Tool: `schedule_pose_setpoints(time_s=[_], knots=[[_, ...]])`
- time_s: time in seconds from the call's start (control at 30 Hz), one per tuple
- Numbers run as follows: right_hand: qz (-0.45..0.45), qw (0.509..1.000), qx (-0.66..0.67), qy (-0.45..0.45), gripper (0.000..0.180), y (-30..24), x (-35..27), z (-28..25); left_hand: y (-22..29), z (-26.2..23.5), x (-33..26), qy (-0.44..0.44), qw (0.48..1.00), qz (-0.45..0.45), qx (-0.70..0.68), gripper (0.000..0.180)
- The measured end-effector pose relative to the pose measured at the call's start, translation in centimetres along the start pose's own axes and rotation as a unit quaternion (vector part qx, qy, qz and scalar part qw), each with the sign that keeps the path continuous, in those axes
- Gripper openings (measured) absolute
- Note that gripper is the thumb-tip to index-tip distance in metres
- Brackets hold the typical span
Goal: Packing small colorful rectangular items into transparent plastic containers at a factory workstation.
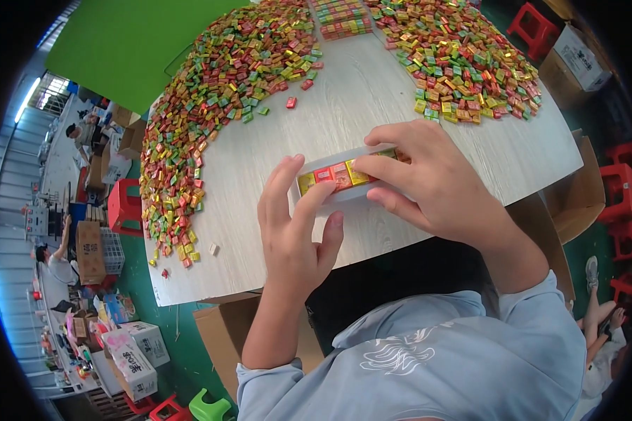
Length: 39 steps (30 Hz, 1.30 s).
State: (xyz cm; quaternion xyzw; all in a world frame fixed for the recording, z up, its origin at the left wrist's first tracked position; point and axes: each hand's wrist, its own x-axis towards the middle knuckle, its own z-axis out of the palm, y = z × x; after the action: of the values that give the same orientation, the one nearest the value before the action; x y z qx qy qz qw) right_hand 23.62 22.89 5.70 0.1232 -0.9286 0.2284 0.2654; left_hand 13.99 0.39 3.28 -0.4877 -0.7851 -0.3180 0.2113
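Note:
A narrow translucent plastic tray (338,196) lies on the pale wood-grain table in front of me. Inside it sits a row of small wrapped candies (341,176) in red, orange and yellow. My left hand (291,224) is at its left end with fingers spread, the index fingertip touching the near side by a red candy and the thumb standing free. Around the right part of the tray is my right hand (428,179), its index fingertip on a yellow candy, its thumb at the near wall. My right fingers hide the tray's right end.
Loose wrapped candies are heaped at the left (218,91) and the right (463,63). Filled clear packs (340,17) stand at the far edge. Cardboard boxes (225,337) and red stools (125,207) surround the table. Other people work at the far left; another sits at right.

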Motion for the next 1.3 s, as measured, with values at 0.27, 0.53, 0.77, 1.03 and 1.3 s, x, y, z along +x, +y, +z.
schedule_pose_setpoints(time_s=[0.27, 0.53, 0.77, 1.03, 1.3], knots=[[0.035, 0.991, 0.121, -0.046, 0.021, 0.6, 1.7, -1.4, -0.6, -0.5, 1.1, -0.015, 0.994, -0.036, -0.103, 0.044], [-0.011, 0.989, 0.096, -0.111, 0.020, 1.7, 3.3, -2.4, -1.1, -0.6, 1.4, -0.021, 0.991, -0.041, -0.123, 0.054], [-0.153, 0.983, -0.042, -0.094, 0.016, 2.3, 4.4, -3.4, -1.7, -0.5, 1.7, -0.026, 0.985, -0.045, -0.167, 0.065], [-0.138, 0.978, 0.006, -0.156, 0.012, 5.1, 8.0, -5.8, -3.4, -1.4, 1.6, -0.017, 0.969, -0.064, -0.240, 0.075], [-0.140, 0.971, -0.192, -0.034, 0.030, 22.7, 17.0, -1.3, -12.7, 2.5, 6.1, -0.064, 0.952, -0.203, -0.219, 0.054]])
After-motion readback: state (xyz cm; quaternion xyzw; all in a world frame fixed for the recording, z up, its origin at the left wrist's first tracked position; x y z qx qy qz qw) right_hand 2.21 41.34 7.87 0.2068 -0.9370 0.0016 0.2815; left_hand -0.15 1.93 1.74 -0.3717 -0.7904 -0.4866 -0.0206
